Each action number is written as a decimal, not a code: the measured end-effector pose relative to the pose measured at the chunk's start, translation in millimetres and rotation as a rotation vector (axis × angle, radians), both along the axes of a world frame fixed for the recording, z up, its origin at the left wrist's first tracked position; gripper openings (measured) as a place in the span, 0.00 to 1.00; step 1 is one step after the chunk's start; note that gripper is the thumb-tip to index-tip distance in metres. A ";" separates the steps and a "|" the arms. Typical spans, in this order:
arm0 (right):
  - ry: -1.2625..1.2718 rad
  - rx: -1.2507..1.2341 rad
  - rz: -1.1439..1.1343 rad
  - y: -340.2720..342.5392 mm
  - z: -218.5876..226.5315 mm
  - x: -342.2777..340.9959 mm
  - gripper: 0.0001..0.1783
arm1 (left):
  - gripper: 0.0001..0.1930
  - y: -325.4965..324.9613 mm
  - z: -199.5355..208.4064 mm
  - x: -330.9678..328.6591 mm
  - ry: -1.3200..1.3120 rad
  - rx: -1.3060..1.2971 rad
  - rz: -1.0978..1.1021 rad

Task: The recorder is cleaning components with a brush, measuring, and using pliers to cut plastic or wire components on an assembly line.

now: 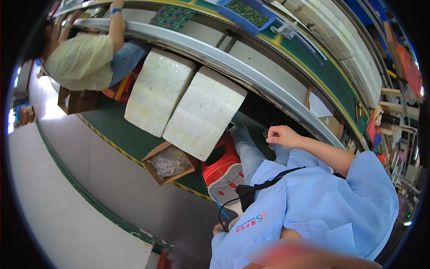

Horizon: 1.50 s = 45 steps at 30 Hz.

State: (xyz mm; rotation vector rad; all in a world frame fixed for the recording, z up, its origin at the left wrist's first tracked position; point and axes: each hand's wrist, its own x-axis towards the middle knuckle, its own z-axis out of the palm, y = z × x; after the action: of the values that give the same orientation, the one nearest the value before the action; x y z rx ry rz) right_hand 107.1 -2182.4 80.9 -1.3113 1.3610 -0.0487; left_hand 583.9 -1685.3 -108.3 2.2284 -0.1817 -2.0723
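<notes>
- Factory floor around me, seen from my head view: a long desk point(338, 87) with a green top runs diagonally across the upper part, edged by a pale metal rail point(215, 56).
- My right hand point(283, 136) hangs out in front of me, above my jeans point(250, 150) and near the rail, apart from it. Its fingers are loosely curled; I see nothing in it, but cannot tell what the bent fingers might cover.
- My left hand point(219, 228) is low at my side, mostly hidden by my light blue shirt point(322, 197); I cannot tell how far it is open or whether it holds anything.
- Between my hands are a black pouch point(246, 195) with a cable and, farther forward, a red plastic stool point(230, 154).
- Two white foam blocks point(204, 114) stand side by side ahead of me, next to the rail.
- Near them, a cardboard box point(168, 162) holds clear plastic bags.
- On the desk sit a blue tray point(257, 29) of small green parts and a sheet of circuit boards point(172, 17).
- A co-worker point(83, 60) in a cream top reaches over the desk, upper left.
</notes>
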 end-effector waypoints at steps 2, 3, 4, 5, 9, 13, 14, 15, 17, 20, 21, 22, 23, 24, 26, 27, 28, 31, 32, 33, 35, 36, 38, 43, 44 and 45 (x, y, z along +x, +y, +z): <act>0.005 -0.038 0.047 7.4 -4.1 -14.5 0.12 | 0.17 22.7 -4.1 -21.4 -0.075 0.012 -0.058; 0.005 -0.033 0.055 10.9 -6.1 -22.6 0.13 | 0.18 36.2 -8.3 -34.8 -0.122 0.018 -0.075; 0.035 -0.024 0.027 17.9 -10.9 -44.2 0.13 | 0.18 19.2 -15.5 -50.5 -0.139 0.024 -0.130; -0.001 -0.026 0.053 22.1 -10.7 -44.8 0.13 | 0.19 39.0 -13.6 -64.6 -0.192 0.034 -0.120; 0.048 0.006 -0.037 46.5 -12.6 -123.8 0.16 | 0.21 39.4 10.7 -90.4 -0.332 0.051 -0.209; 0.114 -0.308 -0.090 84.9 -30.8 -217.4 0.15 | 0.23 32.7 48.0 -96.0 -0.480 0.096 -0.216; -0.003 -0.333 -0.321 90.0 -38.6 -246.1 0.14 | 0.24 30.8 46.4 -104.6 -0.521 0.120 -0.217; -0.116 -0.366 -0.545 88.5 -44.9 -265.2 0.12 | 0.24 34.6 55.4 -109.3 -0.556 0.126 -0.205; -0.162 -0.433 -0.728 82.7 -39.9 -303.4 0.12 | 0.26 17.8 70.8 -123.7 -0.621 0.139 -0.218; -0.102 -0.537 -0.728 61.4 -52.0 -351.2 0.18 | 0.26 -16.9 89.6 -154.2 -0.655 0.060 -0.151; -0.118 -0.539 -0.717 51.0 -47.6 -356.8 0.18 | 0.26 -29.3 101.2 -154.9 -0.634 -0.026 -0.070; 0.002 -0.624 -0.676 36.0 -37.6 -359.3 0.20 | 0.26 -39.0 115.2 -145.8 -0.553 0.061 -0.089; 0.121 -0.713 -0.633 19.8 -30.4 -361.2 0.22 | 0.25 -49.0 124.5 -140.9 -0.469 0.145 -0.104; 0.160 -0.748 -0.629 10.2 -29.3 -368.2 0.22 | 0.25 -62.2 134.6 -161.5 -0.464 0.143 -0.107; 0.204 -0.789 -0.630 -8.7 -31.0 -376.4 0.22 | 0.24 -159.8 185.2 -221.4 -0.523 0.043 -0.212; 0.207 -0.824 -0.619 -26.6 -32.3 -372.8 0.22 | 0.24 -154.4 182.4 -211.2 -0.545 0.057 -0.186; 0.170 -0.823 -0.626 -43.1 -38.6 -374.0 0.21 | 0.24 -147.9 171.6 -193.5 -0.430 0.047 -0.057; 0.122 -0.701 -0.744 -75.2 -88.0 -391.7 0.17 | 0.25 -174.9 142.0 -179.1 -0.241 0.050 0.121; 0.098 -0.768 -0.823 -77.0 -101.0 -397.5 0.14 | 0.24 -197.2 137.7 -188.4 -0.238 0.079 0.002; 0.100 -0.752 -0.875 -77.1 -112.1 -402.1 0.10 | 0.24 -240.5 129.3 -201.0 -0.238 0.102 -0.118; 0.152 -0.813 -0.799 -63.5 -130.2 -411.8 0.06 | 0.25 -302.9 117.4 -218.9 -0.146 0.064 -0.035; 0.153 -0.760 -0.825 -57.1 -128.2 -415.5 0.06 | 0.26 -318.1 113.4 -230.5 -0.049 0.032 0.033; 0.168 -0.709 -0.850 -52.0 -112.4 -414.4 0.05 | 0.22 -339.2 93.3 -239.9 -0.024 0.040 -0.034; 0.132 -0.730 -0.898 -64.7 -116.2 -412.0 0.10 | 0.14 -335.8 41.7 -241.7 0.022 -0.034 -0.085; 0.130 -0.730 -0.905 -64.9 -111.4 -410.9 0.10 | 0.14 -336.5 40.9 -246.8 0.020 0.028 -0.070; 0.101 -0.717 -0.886 -68.8 -104.2 -409.2 0.12 | 0.13 -338.3 42.1 -253.2 0.018 0.086 -0.056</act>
State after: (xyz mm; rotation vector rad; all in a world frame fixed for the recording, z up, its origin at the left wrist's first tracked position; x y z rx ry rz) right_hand -302.2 -2251.2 -23.3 -1.1561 2.0193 -1.1728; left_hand 330.6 -2023.6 -66.2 2.2783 -0.1582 -2.1677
